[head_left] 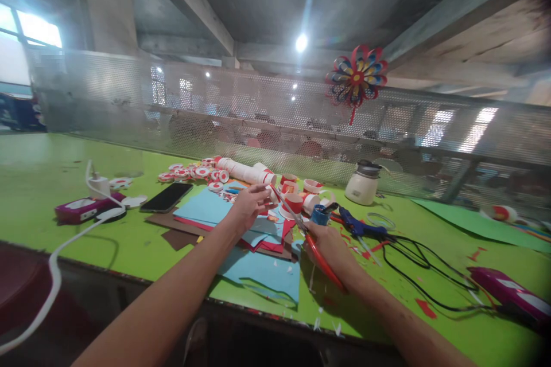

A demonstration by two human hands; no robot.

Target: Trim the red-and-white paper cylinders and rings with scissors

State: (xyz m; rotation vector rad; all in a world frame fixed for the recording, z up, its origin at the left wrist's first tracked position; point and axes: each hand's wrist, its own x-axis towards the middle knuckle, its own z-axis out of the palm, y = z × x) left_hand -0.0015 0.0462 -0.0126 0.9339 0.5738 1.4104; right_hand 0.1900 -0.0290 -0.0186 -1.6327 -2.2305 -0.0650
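My right hand [328,243] grips red-handled scissors [301,229], blades pointing up and left toward my left hand. My left hand [248,206] pinches a small white and red paper piece [267,189] at the scissor tips. Both hands hover over sheets of blue paper [206,207] and red and brown card stacked on the green table [38,183]. More blue paper [267,272] lies near the front edge.
A phone [166,197], a white charger with cable [100,184] and a magenta box [81,209] lie left. Red-white paper rolls and discs [241,172], a blue glue gun [359,223] with black cord, a white jar [364,183] and a mesh fence with a paper flower [356,77] stand behind.
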